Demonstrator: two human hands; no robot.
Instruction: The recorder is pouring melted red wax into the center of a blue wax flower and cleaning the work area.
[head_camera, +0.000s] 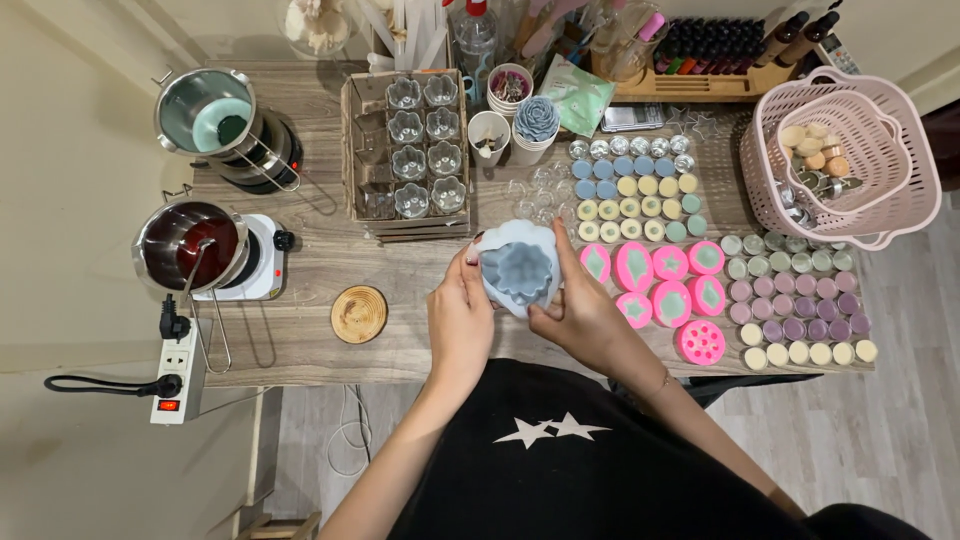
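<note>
We see both hands at frame centre gripping pale blue soft silicone flower-shaped mould (519, 266), grey-blue wax inside. Left hand (461, 318) fingers curled closed on mould's left wall; right hand (580, 312) fingers wrapped closed on right wall, thumb at rim. Mould held just above wooden table (300, 330). We judge step: flexing mould to free cast. Next move calls for peeling walls evenly, steady grip. Right of centre: pink round moulds (670, 285). Left: red melting pot on hotplate (190, 245). Upper right: pink plastic basket (850, 150).
</note>
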